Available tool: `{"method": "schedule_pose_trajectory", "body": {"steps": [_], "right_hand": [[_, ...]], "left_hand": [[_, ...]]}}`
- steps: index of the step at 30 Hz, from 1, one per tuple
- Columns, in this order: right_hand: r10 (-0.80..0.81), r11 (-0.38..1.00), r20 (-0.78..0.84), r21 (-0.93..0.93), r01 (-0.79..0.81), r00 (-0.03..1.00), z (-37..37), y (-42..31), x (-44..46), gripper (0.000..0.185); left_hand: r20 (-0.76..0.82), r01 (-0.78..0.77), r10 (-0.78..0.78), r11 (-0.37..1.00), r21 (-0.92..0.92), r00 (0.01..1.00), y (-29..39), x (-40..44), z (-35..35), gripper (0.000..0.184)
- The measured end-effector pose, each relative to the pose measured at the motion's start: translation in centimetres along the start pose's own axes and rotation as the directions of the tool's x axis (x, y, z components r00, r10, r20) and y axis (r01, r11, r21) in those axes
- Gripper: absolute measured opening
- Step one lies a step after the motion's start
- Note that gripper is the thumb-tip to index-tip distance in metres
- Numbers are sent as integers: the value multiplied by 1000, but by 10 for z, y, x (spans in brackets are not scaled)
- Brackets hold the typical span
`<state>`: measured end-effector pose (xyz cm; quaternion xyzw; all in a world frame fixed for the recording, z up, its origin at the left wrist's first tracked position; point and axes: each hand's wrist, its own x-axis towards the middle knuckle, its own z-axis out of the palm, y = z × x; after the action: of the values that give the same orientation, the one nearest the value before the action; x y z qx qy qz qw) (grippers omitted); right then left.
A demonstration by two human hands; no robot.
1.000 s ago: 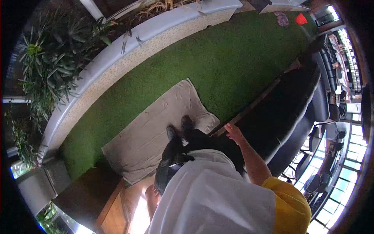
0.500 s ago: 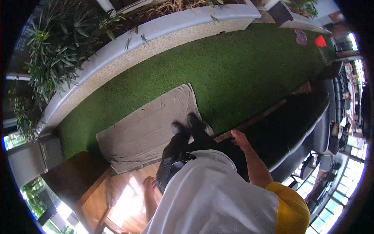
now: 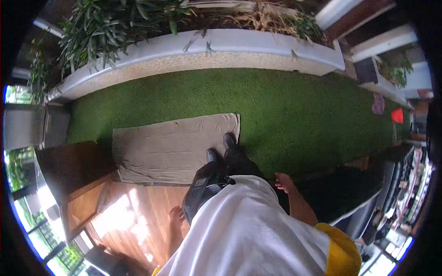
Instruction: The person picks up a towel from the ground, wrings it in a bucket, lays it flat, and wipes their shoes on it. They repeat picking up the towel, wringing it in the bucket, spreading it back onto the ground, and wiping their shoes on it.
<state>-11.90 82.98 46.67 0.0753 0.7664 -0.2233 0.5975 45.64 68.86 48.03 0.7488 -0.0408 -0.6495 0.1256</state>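
Observation:
My left hand (image 3: 175, 216) hangs at my side beside a black pouch (image 3: 207, 187) at my hip. Its fingers are loosely bent, and I see nothing held in them. On the other side, my right hand (image 3: 284, 182) hangs out from my body, fingers slightly curled and apart, with nothing visible in it. Below me a wrinkled grey-beige cloth (image 3: 161, 149) is spread flat over green turf and the edge of a wooden floor. My dark shoes (image 3: 229, 141) are on its right end.
Artificial turf (image 3: 285, 110) runs ahead up to a low curved planter wall (image 3: 207, 50) with plants. A brown wooden cabinet (image 3: 76, 165) stands left, by sunlit wood flooring (image 3: 152, 207). Black seating (image 3: 331, 193) lies right; a red object (image 3: 397, 115) sits far right.
My view has turned, so the planter and cloth now look more level and the wood floor shows more. Both hands still hang at my sides.

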Motion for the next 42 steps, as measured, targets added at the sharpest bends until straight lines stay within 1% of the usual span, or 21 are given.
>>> {"method": "schedule_pose_trajectory", "body": {"steps": [4,7,10,13,14,17,19,21,22,23,25,26,29,31,32,35,36,37,39,40,42], "right_hand": [[-86,994,-55,-75,82,995,-2,-63,12,40],[-122,953,-61,-286,99,991,-1,-116,26,41],[-168,936,-6,-314,157,986,-8,-156,37,44],[-113,927,-15,-362,100,993,-23,-190,71,48],[-118,915,3,-388,110,993,-25,-201,76,49],[-120,889,35,-441,123,992,-21,-249,81,51],[-108,884,31,-455,110,994,-8,-280,76,51],[-76,817,35,-571,82,997,17,-315,66,51],[-66,779,36,-623,74,997,32,-332,65,50],[-72,736,56,-671,91,996,46,-345,69,50],[-82,632,98,-764,128,992,76,-374,73,49],[-83,603,133,-783,156,988,97,-393,75,49],[-70,506,205,-836,212,976,151,-432,70,47],[-80,428,244,-867,255,966,185,-459,71,46],[-83,390,258,-881,270,963,202,-473,72,46],[-99,265,299,-911,315,949,254,-510,75,46],[-109,220,305,-921,322,946,270,-521,76,46],[-117,174,303,-931,320,946,283,-529,73,46],[-89,82,349,-931,356,933,323,-542,71,46],[-72,31,371,-927,374,926,344,-547,76,46],[-48,-56,391,-920,388,919,375,-552,78,46]], "left_hand": [[-41,58,-59,998,-22,997,-42,-17,13,30],[-73,41,-47,996,-83,996,-64,-8,29,27],[-132,-4,-21,982,-189,991,-62,7,54,24],[-248,-55,-19,955,-290,969,-49,14,88,22],[-358,-101,6,964,-248,934,-4,-31,125,17],[-386,-84,12,982,-169,922,-16,-20,139,13],[-464,-81,-21,976,-200,886,-9,-60,164,10],[-558,-94,-24,979,-181,829,-10,-81,175,11],[-498,-41,-128,948,-315,857,-23,-79,176,13],[-448,-52,-180,887,-459,876,-44,-72,175,13],[-326,-63,-254,694,-718,911,-74,-65,180,15],[-338,-52,-303,672,-739,891,-78,-60,184,15],[-359,-136,-261,609,-782,896,-72,-50,190,12],[-401,-170,-276,600,-782,874,-44,-52,200,8],[-366,-197,-258,507,-839,894,-28,-60,202,11],[-343,-206,-217,480,-853,914,-19,-66,225,10],[-349,-184,-323,445,-877,880,-3,-80,237,9],[-306,-131,-351,443,-887,885,-16,-71,250,10],[-265,-130,-430,318,-939,863,-34,-64,278,12],[-204,-40,-463,340,-940,863,-30,-75,279,13],[-171,-55,-499,238,-970,849,-39,-72,291,12]]}}
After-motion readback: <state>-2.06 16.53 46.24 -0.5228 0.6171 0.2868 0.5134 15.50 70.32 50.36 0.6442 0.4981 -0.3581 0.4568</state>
